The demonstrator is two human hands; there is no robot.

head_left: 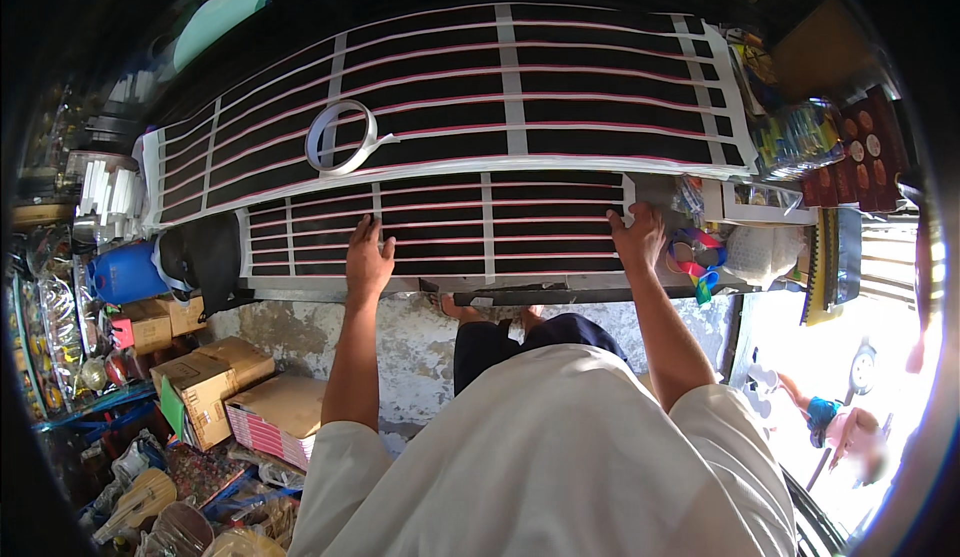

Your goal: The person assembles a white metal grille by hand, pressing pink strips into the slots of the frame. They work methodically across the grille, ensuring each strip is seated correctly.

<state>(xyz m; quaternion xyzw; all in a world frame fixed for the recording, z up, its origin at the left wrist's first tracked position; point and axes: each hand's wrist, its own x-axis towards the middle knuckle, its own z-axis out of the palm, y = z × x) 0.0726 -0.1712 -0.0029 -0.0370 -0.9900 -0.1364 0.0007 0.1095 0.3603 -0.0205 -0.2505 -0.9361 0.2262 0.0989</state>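
Black, white-striped sheet [435,225] lying lengthwise on the table [590,283], beneath both hands. Left hand [370,259] pointing nearly straight ahead, in line with the forearm, over the left-middle part of the sheet, back uppermost. Fingers there loosely extended and near one another, thumb standing off to the right, apparently with hold of nothing. Right hand [640,237] over the right end of the sheet, back uppermost, at the end of a forearm slanting in toward the left. Fingers there open and a little bent, thumb well apart, with no firm grip showing; cannot tell any pressure of the fingertips. Between the hands, a long uncovered stretch of sheet. Along the near side, a narrow strip of table and then its dark front edge, crossed by both forearms. Along the far side, close to the sheet, the layered edge of a thick stack [440,85] of similar striped sheets, topped by a white tape roll [352,163] with its loose end pointing right. Tighter room at the ends: black bag [205,257] just beside the left one, colourful roll [712,245] near the right hand, white bag [762,254] beyond.
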